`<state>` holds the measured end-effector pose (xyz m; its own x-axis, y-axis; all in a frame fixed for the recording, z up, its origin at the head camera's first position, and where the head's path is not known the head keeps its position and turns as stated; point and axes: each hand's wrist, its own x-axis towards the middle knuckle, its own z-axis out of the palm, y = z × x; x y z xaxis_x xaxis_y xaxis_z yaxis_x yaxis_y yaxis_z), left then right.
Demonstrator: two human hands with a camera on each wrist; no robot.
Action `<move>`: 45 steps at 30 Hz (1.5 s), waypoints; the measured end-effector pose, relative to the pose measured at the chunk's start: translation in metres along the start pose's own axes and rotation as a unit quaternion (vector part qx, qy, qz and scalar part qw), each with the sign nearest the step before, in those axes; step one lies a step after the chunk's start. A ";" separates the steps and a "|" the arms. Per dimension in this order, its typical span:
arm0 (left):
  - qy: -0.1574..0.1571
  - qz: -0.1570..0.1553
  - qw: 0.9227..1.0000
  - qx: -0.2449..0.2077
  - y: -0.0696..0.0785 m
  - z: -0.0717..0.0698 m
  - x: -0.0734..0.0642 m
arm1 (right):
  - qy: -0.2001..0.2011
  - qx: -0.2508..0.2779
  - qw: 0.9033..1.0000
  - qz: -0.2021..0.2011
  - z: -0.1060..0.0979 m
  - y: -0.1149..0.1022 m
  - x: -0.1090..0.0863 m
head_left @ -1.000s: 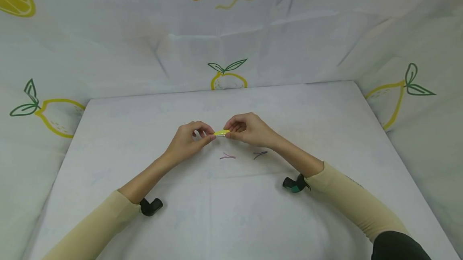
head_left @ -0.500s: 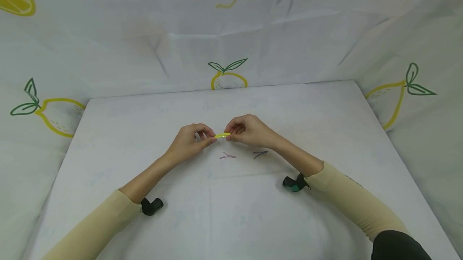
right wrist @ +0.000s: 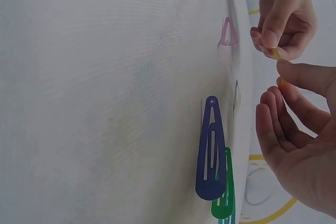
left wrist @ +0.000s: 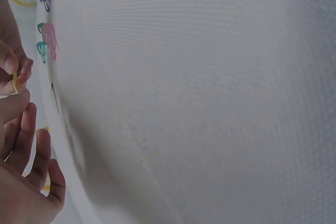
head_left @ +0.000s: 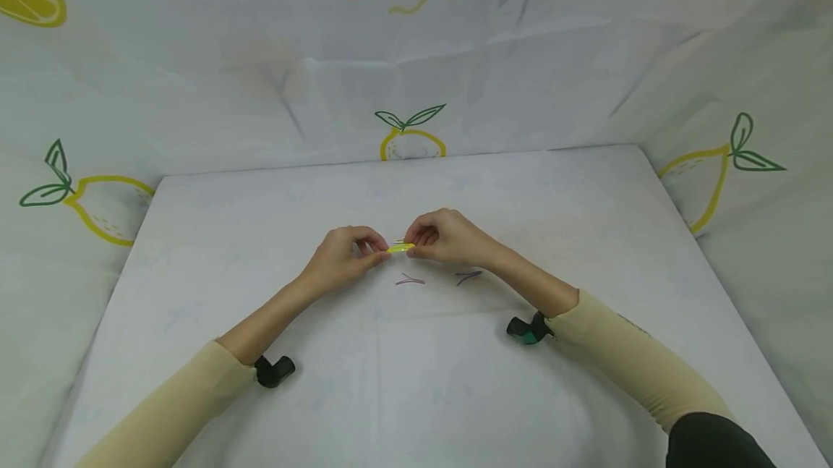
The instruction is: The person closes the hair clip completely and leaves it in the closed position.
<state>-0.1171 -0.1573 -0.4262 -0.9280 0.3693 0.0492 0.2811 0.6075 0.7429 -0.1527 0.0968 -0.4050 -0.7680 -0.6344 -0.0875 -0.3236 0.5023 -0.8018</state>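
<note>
Both hands hold a small yellow snap hair clip (head_left: 400, 248) between them, over the middle of the table. My left hand (head_left: 341, 257) pinches its left end between thumb and fingertips. At the other end the thumb and fingertips of my right hand (head_left: 452, 238) pinch it. A thin strip shows along the clip's far side in the head view. In the wrist views fingertips cover most of the clip. Nearer the body, a pinkish hair clip (head_left: 410, 280) and a dark blue hair clip (head_left: 468, 278) stand out from the white table.
A green hair clip (right wrist: 223, 198) appears behind the dark blue one in the right wrist view. White lemon-print cloth (head_left: 520, 77) hangs behind and beside the table (head_left: 416, 396). Black wrist cameras (head_left: 275, 372) sit at both cuffs.
The hands have shifted slightly toward the body. The yellow clip has been turned between the fingertips, so its thin strip now shows on the far side. The clips on the table stayed put.
</note>
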 end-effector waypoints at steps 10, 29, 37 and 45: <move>-0.021 -0.015 1.000 0.009 0.001 0.002 0.001 | -0.019 -0.015 1.000 0.011 0.001 0.002 0.001; -0.048 -0.027 0.998 0.044 -0.004 0.008 0.002 | -0.038 -0.056 0.998 0.014 0.007 0.005 0.003; -0.049 -0.029 0.997 0.055 -0.001 0.008 0.003 | -0.050 -0.061 0.997 0.013 0.005 0.007 0.004; -0.047 -0.034 0.996 0.063 0.000 0.010 0.004 | -0.064 -0.067 0.995 0.026 0.004 0.007 0.005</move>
<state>-0.1179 -0.1488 -0.4330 -0.9207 0.3847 -0.0652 0.2524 0.7146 0.6524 -0.1566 0.0942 -0.4135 -0.7113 -0.6712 -0.2087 -0.3626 0.6047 -0.7091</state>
